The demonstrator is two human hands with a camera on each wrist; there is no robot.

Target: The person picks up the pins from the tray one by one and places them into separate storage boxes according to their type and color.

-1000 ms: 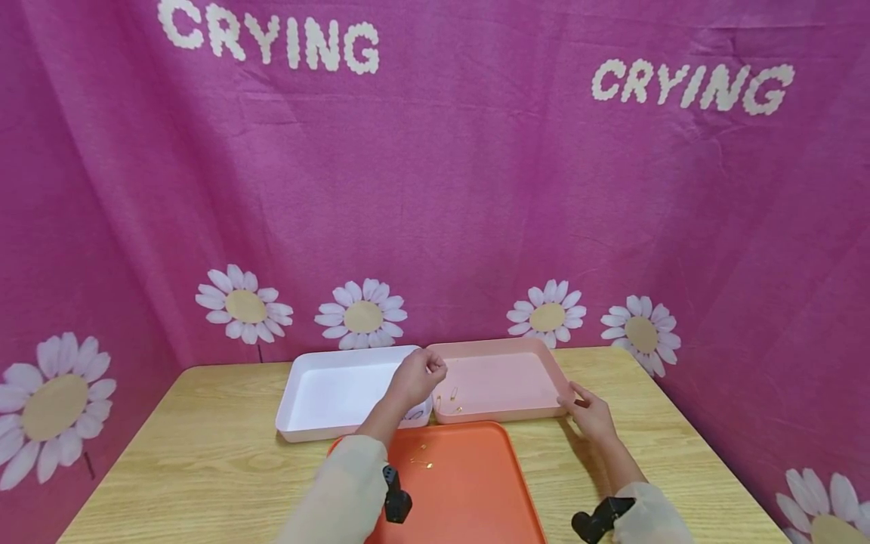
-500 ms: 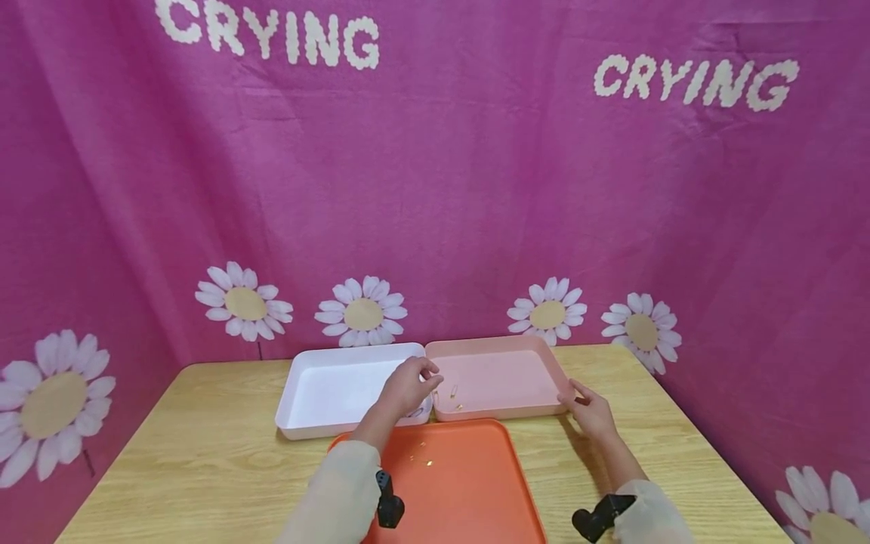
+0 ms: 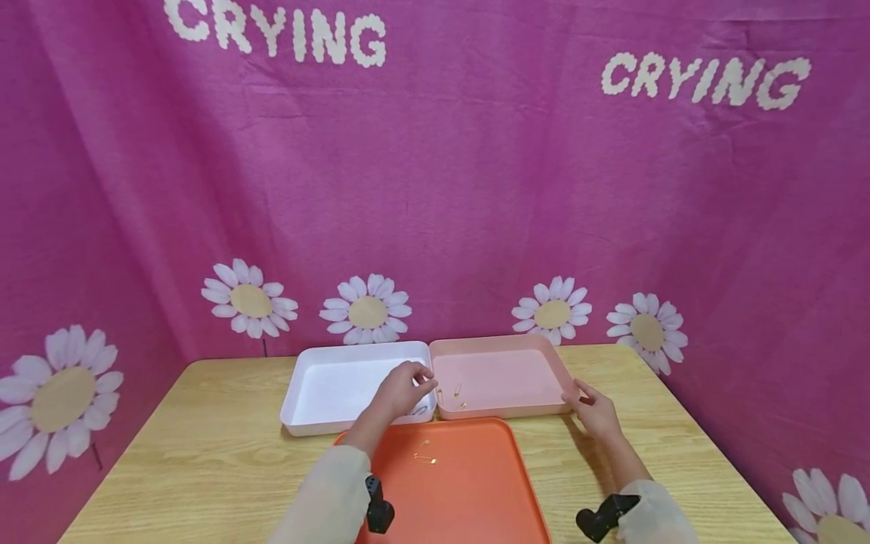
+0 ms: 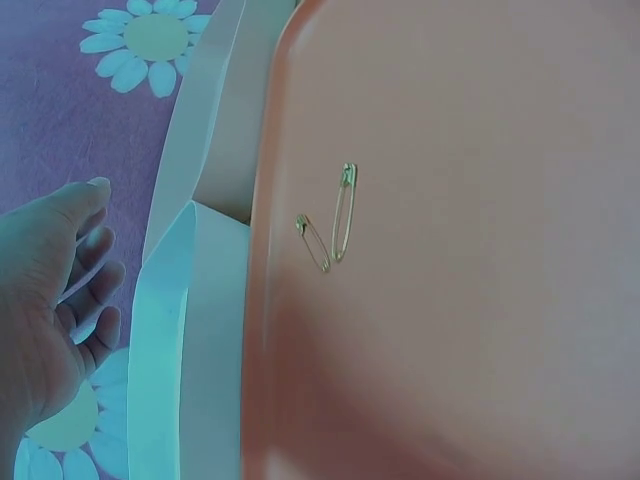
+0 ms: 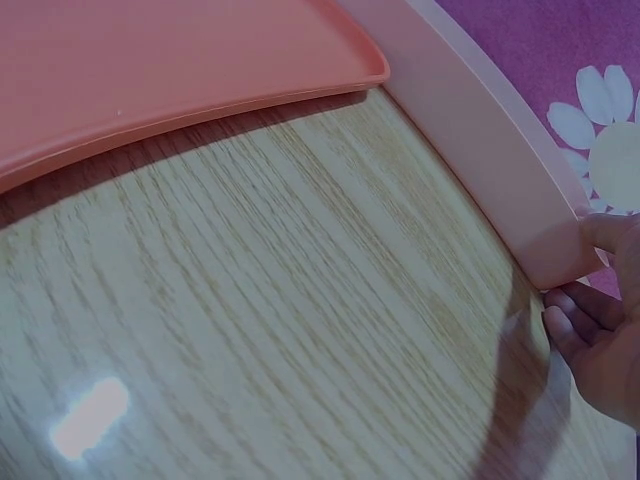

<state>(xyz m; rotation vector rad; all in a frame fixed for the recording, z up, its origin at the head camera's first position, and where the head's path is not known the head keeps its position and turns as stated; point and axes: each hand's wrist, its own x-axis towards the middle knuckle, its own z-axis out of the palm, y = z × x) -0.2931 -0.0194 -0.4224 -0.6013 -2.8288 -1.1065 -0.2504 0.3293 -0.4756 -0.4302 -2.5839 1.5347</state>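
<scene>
My left hand (image 3: 397, 391) hovers over the right front part of the white tray (image 3: 292, 400), near where it meets the pink tray (image 3: 503, 412). Its fingers are loosely bent, and the left wrist view shows nothing between them. My right hand (image 3: 596, 414) holds the pink tray's right front corner, thumb against the wall and fingertips at the bottom edge. On the orange tray (image 3: 469, 491) lie two gold safety pins, a longer pin (image 4: 345, 212) and a shorter pin (image 4: 313, 244). Several gold safety pins (image 3: 457, 390) lie at the pink tray's left end. Dark pins (image 3: 419, 410) sit in the white tray, partly hidden.
The white and pink trays stand side by side at the back of the wooden table (image 3: 204, 453), with the orange tray in front of them. A purple curtain (image 3: 462, 189) with daisies hangs behind and at both sides.
My left hand has drawn back slightly left and down from the pink tray's edge, its fingers loosening. The right hand stays on the corner of the pink tray.
</scene>
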